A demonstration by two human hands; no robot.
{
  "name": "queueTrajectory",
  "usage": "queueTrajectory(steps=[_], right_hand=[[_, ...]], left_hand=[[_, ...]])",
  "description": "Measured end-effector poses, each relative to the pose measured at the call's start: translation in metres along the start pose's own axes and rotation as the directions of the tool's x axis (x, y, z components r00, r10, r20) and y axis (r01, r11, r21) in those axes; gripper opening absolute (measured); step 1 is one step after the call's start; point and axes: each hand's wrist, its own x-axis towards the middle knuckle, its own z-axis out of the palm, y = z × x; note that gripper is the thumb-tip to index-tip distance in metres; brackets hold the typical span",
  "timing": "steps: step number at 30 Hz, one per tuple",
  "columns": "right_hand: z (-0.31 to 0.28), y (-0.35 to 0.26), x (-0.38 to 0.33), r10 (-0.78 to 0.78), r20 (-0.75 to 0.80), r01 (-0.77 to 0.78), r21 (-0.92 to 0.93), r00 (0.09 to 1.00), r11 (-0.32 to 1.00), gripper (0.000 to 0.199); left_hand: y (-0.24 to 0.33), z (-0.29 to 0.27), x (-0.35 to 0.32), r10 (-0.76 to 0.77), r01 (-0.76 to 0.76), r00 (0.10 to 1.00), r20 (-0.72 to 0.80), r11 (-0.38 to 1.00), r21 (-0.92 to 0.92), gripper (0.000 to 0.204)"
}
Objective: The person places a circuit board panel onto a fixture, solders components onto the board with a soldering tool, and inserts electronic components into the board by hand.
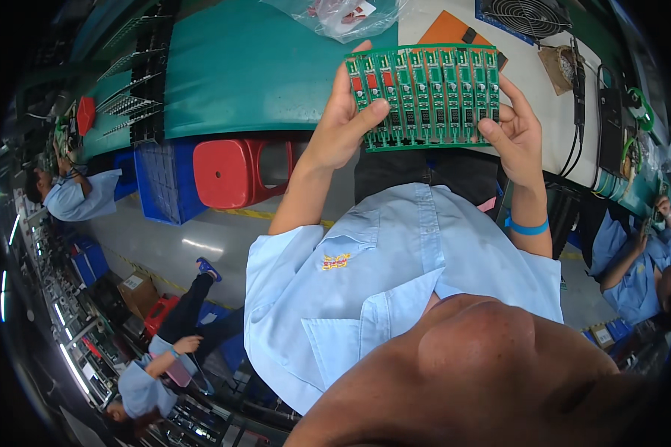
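- Pale blue cotton work shirt point(395, 276) fills the lower centre of the frame; both bare forearms rise from it toward the upper centre.
- Left hand point(343, 123): closed on the left edge of the green rectangular circuit-board panel point(425, 97), thumb across its face, fingers behind.
- Right hand point(516, 130): closed on the panel's right edge, thumb pressing the lower right corner; a blue band point(528, 226) circles that wrist.
- Panel location: held clear of the bench, upper centre of the frame, face toward the camera. It consists of narrow vertical strips side by side; the leftmost few carry small red components near the top.
- Step in hand, as a judgement: the panel is raised for visual inspection or orientation, gripped by both edges.
- Next move, as a judgement: it calls for an even two-handed grip at the edges only, avoiding flex across the strips.
- Red plastic stool point(235, 173) and blue plastic crate point(164, 182) stand left of centre, beneath the bench edge.
- Teal bench mat point(246, 67) lies beyond the panel, upper left; black racks of boards point(138, 82) stand at its left end.
- Clear plastic bag point(343, 16) and orange flat pad point(443, 31) lie at the top edge.
- Black round fan grille point(525, 15) sits at upper right, black cables point(576, 112) below it.
- Other seated people in blue shirts appear at the frame's left, lower left and right margins.
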Motion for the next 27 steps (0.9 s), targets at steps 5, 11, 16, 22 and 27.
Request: queueTrajectory(steps=[5, 11, 16, 22, 27], right_hand=[[-0.002, -0.009, 0.013, 0.077, 0.032, -0.073, -0.123, 0.997, 0.990, 0.059], [0.010, -0.037, 0.105, -0.295, 0.262, 0.392, -0.688, 0.919, 0.611, 0.028], [0.022, 0.016, 0.187, -0.081, 0.415, 0.404, -0.791, 0.906, 0.459, 0.021], [0.049, 0.066, 0.239, -0.241, 0.430, 0.491, -0.800, 0.870, 0.346, 0.022], [0.034, 0.061, 0.238, -0.175, 0.321, 0.364, -0.859, 0.931, 0.359, 0.024]], left_hand=[[-0.012, -0.003, 0.000, 0.003, -0.005, 0.999, -0.053, 0.999, -0.039, 0.074], [-0.006, -0.034, 0.015, -0.003, 0.013, 0.995, -0.097, 0.994, 0.104, 0.067], [-0.015, -0.042, 0.035, 0.019, -0.004, 0.998, -0.065, 0.976, 0.217, 0.062], [-0.021, -0.049, 0.029, 0.063, -0.031, 0.989, -0.130, 0.971, 0.237, 0.056], [-0.023, -0.040, 0.036, 0.047, -0.023, 0.994, -0.096, 0.972, 0.234, 0.052]])
